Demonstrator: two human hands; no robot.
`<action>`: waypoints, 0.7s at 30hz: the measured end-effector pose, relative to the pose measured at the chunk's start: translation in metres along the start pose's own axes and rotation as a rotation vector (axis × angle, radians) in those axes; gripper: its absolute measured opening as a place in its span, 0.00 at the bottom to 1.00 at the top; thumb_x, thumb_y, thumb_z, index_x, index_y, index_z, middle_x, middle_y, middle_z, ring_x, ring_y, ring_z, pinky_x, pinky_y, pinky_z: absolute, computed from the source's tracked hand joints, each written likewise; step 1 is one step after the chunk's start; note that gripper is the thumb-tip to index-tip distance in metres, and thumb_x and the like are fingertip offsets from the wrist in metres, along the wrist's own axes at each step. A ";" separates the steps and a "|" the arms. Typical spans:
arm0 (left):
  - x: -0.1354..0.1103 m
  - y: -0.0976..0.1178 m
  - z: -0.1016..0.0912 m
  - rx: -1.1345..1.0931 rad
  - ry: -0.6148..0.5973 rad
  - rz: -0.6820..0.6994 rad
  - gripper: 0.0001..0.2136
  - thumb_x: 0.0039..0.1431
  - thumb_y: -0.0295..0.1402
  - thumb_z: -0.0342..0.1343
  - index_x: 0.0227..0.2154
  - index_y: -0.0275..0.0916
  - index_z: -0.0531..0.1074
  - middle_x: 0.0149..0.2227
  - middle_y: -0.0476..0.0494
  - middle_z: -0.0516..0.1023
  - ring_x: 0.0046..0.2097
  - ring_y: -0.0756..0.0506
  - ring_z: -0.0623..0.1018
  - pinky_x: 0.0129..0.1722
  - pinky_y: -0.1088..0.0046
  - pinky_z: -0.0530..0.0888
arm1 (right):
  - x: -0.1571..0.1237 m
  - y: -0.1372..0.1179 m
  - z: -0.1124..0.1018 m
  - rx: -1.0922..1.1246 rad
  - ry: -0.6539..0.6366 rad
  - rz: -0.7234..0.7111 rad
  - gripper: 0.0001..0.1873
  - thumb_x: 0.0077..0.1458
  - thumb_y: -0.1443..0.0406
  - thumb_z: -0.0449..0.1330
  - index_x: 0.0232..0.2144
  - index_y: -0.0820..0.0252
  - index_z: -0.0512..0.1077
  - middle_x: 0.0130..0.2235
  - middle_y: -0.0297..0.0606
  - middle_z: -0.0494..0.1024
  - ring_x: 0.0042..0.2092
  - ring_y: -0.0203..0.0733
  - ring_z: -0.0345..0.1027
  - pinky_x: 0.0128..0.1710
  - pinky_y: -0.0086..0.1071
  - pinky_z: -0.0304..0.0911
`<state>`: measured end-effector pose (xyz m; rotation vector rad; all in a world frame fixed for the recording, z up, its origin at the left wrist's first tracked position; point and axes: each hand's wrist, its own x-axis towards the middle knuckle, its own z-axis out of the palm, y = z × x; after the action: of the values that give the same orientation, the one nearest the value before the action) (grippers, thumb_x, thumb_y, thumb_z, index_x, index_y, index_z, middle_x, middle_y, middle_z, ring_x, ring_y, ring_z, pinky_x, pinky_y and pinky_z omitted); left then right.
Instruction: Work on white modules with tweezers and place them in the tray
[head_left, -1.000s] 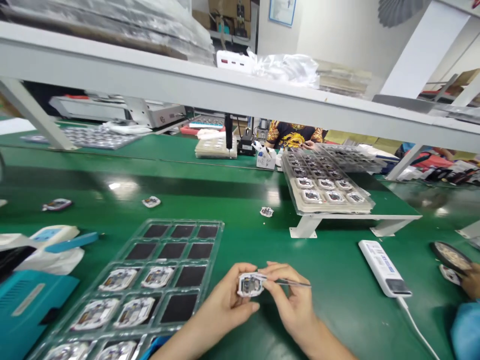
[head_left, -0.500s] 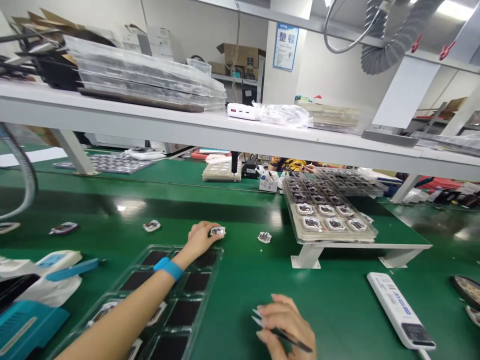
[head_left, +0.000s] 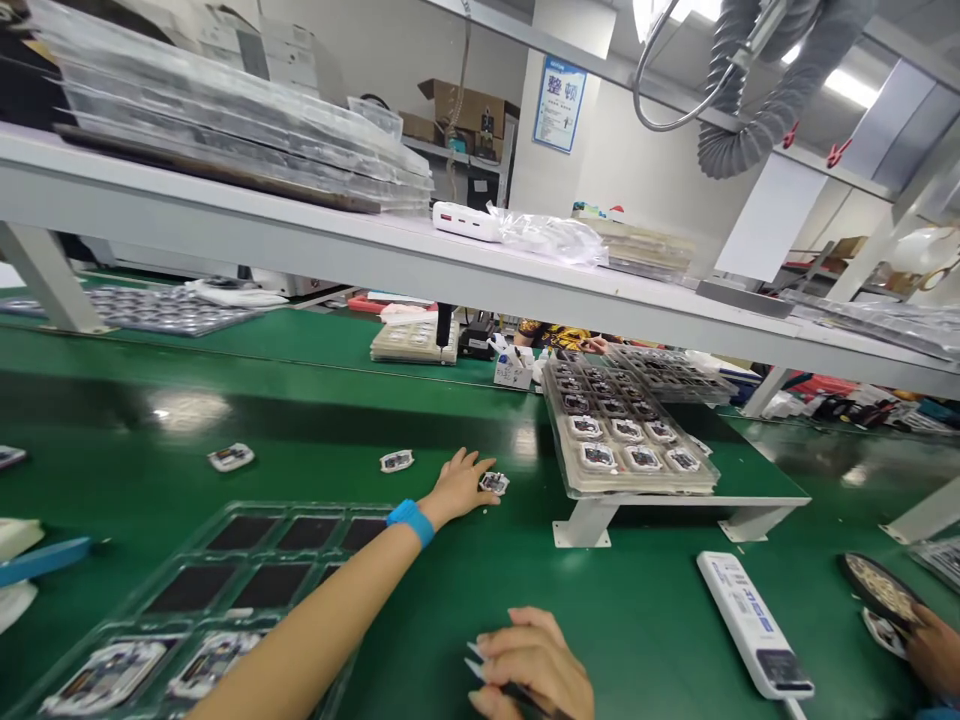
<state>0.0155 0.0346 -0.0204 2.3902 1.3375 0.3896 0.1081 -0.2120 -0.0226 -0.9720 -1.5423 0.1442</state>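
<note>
My left hand (head_left: 457, 487), with a blue wristband (head_left: 411, 520), reaches out over the green bench with its fingers apart. Its fingertips are at the edge of a small white-framed electronic module (head_left: 495, 484) lying flat; whether they press on it I cannot tell. A similar module (head_left: 397, 461) lies to the left of that hand, and another module (head_left: 232, 458) farther left. Nearer to me, my right hand (head_left: 536, 665) is closed round dark tweezers (head_left: 521, 694), whose pale tips (head_left: 475, 660) point left. Under my left forearm is a clear compartment tray (head_left: 225, 510) with dark pads and some modules.
At the right, stacked trays of modules (head_left: 637, 480) rest on a low green stand (head_left: 757, 470). A white power strip (head_left: 754, 620) lies in front. Another person's hand (head_left: 934, 640) is by a round black-rimmed dish (head_left: 881, 585). A white shelf (head_left: 480, 265) crosses above the bench.
My left hand has let go of one module, which now lies on the bench, and has moved right to another. The view has shifted right; another person's hand has appeared at the right edge.
</note>
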 end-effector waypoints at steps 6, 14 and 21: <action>-0.016 0.014 0.003 -0.243 -0.024 0.026 0.13 0.65 0.35 0.57 0.50 0.38 0.72 0.53 0.39 0.75 0.49 0.40 0.77 0.47 0.55 0.76 | 0.008 -0.014 -0.008 -0.011 -0.045 0.021 0.05 0.58 0.69 0.61 0.36 0.52 0.73 0.33 0.37 0.83 0.34 0.44 0.81 0.46 0.45 0.72; -0.118 0.037 -0.007 -0.761 -0.076 -0.013 0.15 0.51 0.34 0.61 0.42 0.38 0.67 0.33 0.48 0.77 0.37 0.44 0.78 0.38 0.68 0.75 | 0.011 -0.026 -0.017 0.093 -0.025 0.067 0.10 0.55 0.74 0.62 0.37 0.54 0.74 0.35 0.37 0.83 0.36 0.43 0.79 0.47 0.43 0.69; -0.194 0.054 -0.010 -1.162 -0.193 -0.173 0.22 0.43 0.34 0.66 0.44 0.38 0.70 0.37 0.45 0.79 0.38 0.45 0.77 0.41 0.68 0.74 | 0.006 -0.024 -0.016 0.290 0.096 0.347 0.08 0.56 0.72 0.63 0.36 0.54 0.75 0.37 0.37 0.81 0.41 0.43 0.76 0.43 0.36 0.71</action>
<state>-0.0469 -0.1555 0.0009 1.2932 0.8321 0.6357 0.1110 -0.2303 -0.0001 -0.9897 -1.2146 0.5436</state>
